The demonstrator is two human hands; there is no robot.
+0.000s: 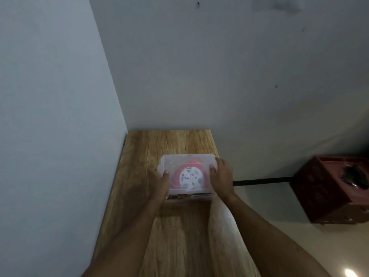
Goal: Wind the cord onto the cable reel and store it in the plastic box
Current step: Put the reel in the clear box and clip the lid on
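Gripping plastic box (186, 159) sides: left hand (159, 181), right hand (221, 176); cable reel (188, 177) blurred inside.

A clear plastic box with its lid on (187, 162) sits on the wooden table (175, 232), toward its far right edge. Inside lies a red-and-white round cable reel (188, 177). The left hand (159, 182) rests on the box's left side, the right hand (222, 177) on its right. Well apart to the right stands a dark red wooden cabinet (327, 188).

Clear plastic box (173, 162), red-and-white cable reel (189, 177), wood-grain brown table (159, 142)
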